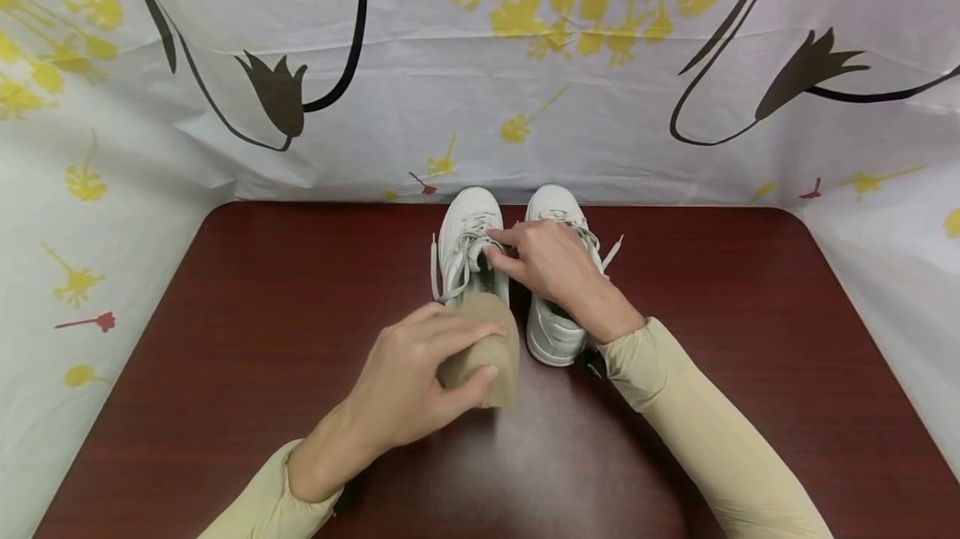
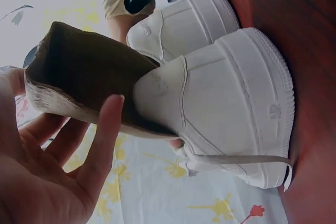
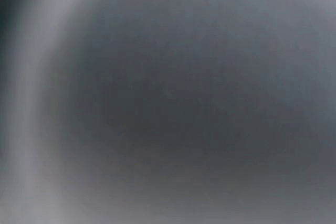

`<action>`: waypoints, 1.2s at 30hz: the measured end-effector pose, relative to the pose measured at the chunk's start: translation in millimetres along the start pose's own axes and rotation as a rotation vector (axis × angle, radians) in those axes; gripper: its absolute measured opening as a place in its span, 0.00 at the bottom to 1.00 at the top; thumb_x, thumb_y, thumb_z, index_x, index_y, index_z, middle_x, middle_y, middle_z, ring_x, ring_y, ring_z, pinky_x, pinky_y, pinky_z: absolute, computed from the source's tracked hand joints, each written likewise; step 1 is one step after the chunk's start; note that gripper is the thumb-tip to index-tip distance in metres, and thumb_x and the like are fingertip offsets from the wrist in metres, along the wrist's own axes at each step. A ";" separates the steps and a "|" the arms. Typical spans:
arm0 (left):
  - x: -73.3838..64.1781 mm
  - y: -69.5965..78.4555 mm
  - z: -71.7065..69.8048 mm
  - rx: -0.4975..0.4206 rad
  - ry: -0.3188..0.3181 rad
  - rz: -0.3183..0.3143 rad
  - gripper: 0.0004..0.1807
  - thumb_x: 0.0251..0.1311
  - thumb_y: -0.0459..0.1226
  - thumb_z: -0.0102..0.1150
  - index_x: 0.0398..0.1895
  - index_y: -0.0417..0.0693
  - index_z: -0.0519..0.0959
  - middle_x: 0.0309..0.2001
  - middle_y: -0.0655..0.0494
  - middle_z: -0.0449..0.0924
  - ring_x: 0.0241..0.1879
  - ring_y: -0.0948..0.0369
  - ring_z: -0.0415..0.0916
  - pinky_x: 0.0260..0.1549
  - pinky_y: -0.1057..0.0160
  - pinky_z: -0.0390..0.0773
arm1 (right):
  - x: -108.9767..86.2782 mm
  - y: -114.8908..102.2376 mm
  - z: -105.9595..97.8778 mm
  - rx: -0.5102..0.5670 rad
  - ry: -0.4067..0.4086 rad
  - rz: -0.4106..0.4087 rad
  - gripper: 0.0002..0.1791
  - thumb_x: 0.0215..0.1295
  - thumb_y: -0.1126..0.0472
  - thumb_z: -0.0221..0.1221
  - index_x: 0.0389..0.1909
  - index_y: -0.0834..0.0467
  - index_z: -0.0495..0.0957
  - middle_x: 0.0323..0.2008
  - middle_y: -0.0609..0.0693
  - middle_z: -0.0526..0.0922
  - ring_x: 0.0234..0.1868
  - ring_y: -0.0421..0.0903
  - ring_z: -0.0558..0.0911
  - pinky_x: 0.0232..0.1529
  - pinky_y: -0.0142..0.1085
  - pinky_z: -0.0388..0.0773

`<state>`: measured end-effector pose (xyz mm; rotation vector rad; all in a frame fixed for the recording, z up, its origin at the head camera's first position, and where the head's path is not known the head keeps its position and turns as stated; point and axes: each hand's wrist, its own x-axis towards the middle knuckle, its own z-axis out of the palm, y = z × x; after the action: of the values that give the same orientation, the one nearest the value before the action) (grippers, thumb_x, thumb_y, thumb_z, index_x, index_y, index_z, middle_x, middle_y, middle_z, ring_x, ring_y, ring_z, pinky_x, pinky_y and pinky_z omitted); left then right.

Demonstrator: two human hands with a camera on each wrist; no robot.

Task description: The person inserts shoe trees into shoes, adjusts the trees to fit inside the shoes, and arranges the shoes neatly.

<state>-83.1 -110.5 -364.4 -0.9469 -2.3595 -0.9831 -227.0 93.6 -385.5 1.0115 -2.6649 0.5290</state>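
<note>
Two white lace-up sneakers stand side by side on the table, the left sneaker (image 1: pixel 459 227) and the right sneaker (image 1: pixel 553 335). My left hand (image 1: pixel 408 376) grips a tan moulded-paper shoe insert (image 1: pixel 491 360) at the left sneaker's heel. In the left wrist view the hollow insert (image 2: pixel 79 72) appears open-ended, its far end beside the heel; whether it enters the sneaker is hidden. My right hand (image 1: pixel 551 260) reaches over the right sneaker and pinches the left sneaker's tongue (image 1: pixel 476 249) between thumb and index finger. The right wrist view is only a grey blur.
A dark red-brown table (image 1: pixel 300 314) lies under the sneakers. Behind it hangs a white cloth (image 1: pixel 420 106) with yellow and dark flower prints. A loose lace (image 1: pixel 434 268) trails beside the left sneaker, and another lace end (image 1: pixel 613 251) sticks out from the right sneaker.
</note>
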 end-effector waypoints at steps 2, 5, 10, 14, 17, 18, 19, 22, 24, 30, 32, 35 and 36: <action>1.3 -0.9 -1.0 -0.004 -0.013 -0.020 0.17 0.58 0.45 0.65 0.50 0.52 0.85 0.46 0.63 0.85 0.44 0.63 0.78 0.43 0.62 0.78 | -0.1 0.1 0.3 -0.001 0.002 0.003 0.19 0.70 0.48 0.55 0.54 0.52 0.85 0.36 0.52 0.88 0.31 0.50 0.86 0.28 0.46 0.79; 1.9 -1.8 -2.0 -0.004 -0.030 -0.041 0.17 0.58 0.45 0.65 0.50 0.52 0.85 0.47 0.63 0.85 0.44 0.64 0.78 0.44 0.62 0.77 | -0.2 -0.2 1.7 -0.003 0.000 -0.003 0.19 0.70 0.48 0.55 0.54 0.52 0.85 0.35 0.52 0.88 0.30 0.50 0.85 0.27 0.46 0.79; 1.0 -2.1 -2.2 0.002 -0.033 -0.056 0.17 0.58 0.45 0.64 0.51 0.53 0.85 0.48 0.64 0.85 0.45 0.64 0.78 0.44 0.61 0.78 | 0.3 -1.2 2.9 -0.004 -0.003 -0.010 0.19 0.70 0.48 0.55 0.54 0.52 0.85 0.36 0.52 0.88 0.32 0.50 0.86 0.28 0.46 0.79; 1.6 -2.4 -1.6 0.016 -0.025 -0.063 0.17 0.58 0.45 0.64 0.50 0.54 0.85 0.48 0.64 0.85 0.44 0.63 0.78 0.42 0.61 0.78 | 1.3 -1.3 2.2 -0.007 0.000 -0.008 0.19 0.71 0.48 0.55 0.54 0.52 0.85 0.36 0.52 0.88 0.32 0.51 0.86 0.28 0.46 0.79; 2.6 -3.0 -1.4 0.023 -0.023 -0.067 0.17 0.58 0.45 0.63 0.50 0.54 0.85 0.48 0.65 0.84 0.43 0.64 0.77 0.41 0.62 0.77 | 2.1 -1.3 2.1 -0.005 -0.005 -0.008 0.20 0.71 0.48 0.55 0.54 0.52 0.84 0.36 0.52 0.88 0.32 0.51 0.86 0.28 0.46 0.79; 3.0 -3.4 -1.4 0.024 -0.023 -0.069 0.17 0.58 0.45 0.63 0.50 0.55 0.85 0.48 0.65 0.84 0.43 0.64 0.77 0.41 0.62 0.77 | 2.2 -1.3 2.1 -0.004 -0.008 -0.008 0.20 0.71 0.48 0.55 0.55 0.52 0.84 0.36 0.53 0.88 0.32 0.51 0.86 0.28 0.46 0.79; 3.5 -3.6 -1.6 0.023 -0.025 -0.073 0.17 0.59 0.45 0.63 0.50 0.55 0.85 0.48 0.65 0.84 0.43 0.64 0.77 0.41 0.62 0.77 | 2.3 -1.2 2.3 -0.003 -0.010 -0.007 0.20 0.71 0.47 0.54 0.55 0.52 0.84 0.36 0.53 0.88 0.32 0.51 0.86 0.29 0.46 0.79; 5.5 -5.0 -1.8 0.013 -0.032 -0.081 0.17 0.59 0.45 0.63 0.51 0.55 0.85 0.48 0.65 0.84 0.43 0.64 0.78 0.42 0.62 0.77 | 2.5 -1.6 1.9 -0.004 -0.013 -0.005 0.20 0.71 0.47 0.54 0.55 0.52 0.84 0.36 0.52 0.88 0.33 0.51 0.86 0.29 0.46 0.79; 6.7 -6.3 -1.9 0.001 -0.034 -0.088 0.17 0.60 0.46 0.63 0.51 0.55 0.85 0.49 0.66 0.84 0.44 0.64 0.78 0.44 0.62 0.77 | 2.8 -1.6 1.7 -0.004 -0.012 -0.002 0.20 0.71 0.47 0.55 0.55 0.52 0.84 0.36 0.52 0.88 0.33 0.51 0.86 0.28 0.46 0.79; 9.0 -8.9 -0.5 -0.004 -0.032 -0.100 0.17 0.60 0.46 0.63 0.52 0.56 0.84 0.50 0.65 0.84 0.47 0.64 0.79 0.46 0.62 0.77 | 2.7 -1.7 0.7 -0.002 -0.010 -0.001 0.20 0.71 0.48 0.54 0.55 0.51 0.84 0.36 0.52 0.88 0.31 0.50 0.86 0.28 0.46 0.79; 10.4 -9.8 0.7 0.002 -0.029 -0.102 0.17 0.60 0.46 0.62 0.52 0.56 0.85 0.51 0.65 0.83 0.46 0.64 0.79 0.44 0.62 0.77 | 1.9 -1.7 0.4 -0.002 -0.009 0.005 0.20 0.71 0.48 0.54 0.55 0.51 0.84 0.34 0.52 0.88 0.30 0.50 0.85 0.27 0.45 0.78; 13.3 -11.9 2.8 0.014 -0.028 -0.106 0.16 0.61 0.46 0.62 0.51 0.58 0.85 0.51 0.67 0.83 0.44 0.65 0.79 0.42 0.63 0.76 | 0.5 -1.1 0.4 -0.004 -0.006 0.014 0.20 0.71 0.48 0.54 0.55 0.51 0.84 0.31 0.51 0.87 0.27 0.49 0.84 0.25 0.44 0.77; 14.3 -12.8 3.6 0.019 -0.030 -0.107 0.16 0.61 0.46 0.61 0.51 0.58 0.84 0.51 0.67 0.83 0.44 0.65 0.79 0.41 0.63 0.76 | 0.0 -0.9 0.4 -0.004 -0.004 0.017 0.19 0.70 0.48 0.55 0.55 0.51 0.84 0.30 0.51 0.87 0.27 0.48 0.83 0.24 0.44 0.76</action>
<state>-102.5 -108.4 -364.2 -0.8413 -2.4626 -0.9915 -226.3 92.8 -385.6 0.9904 -2.6793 0.5256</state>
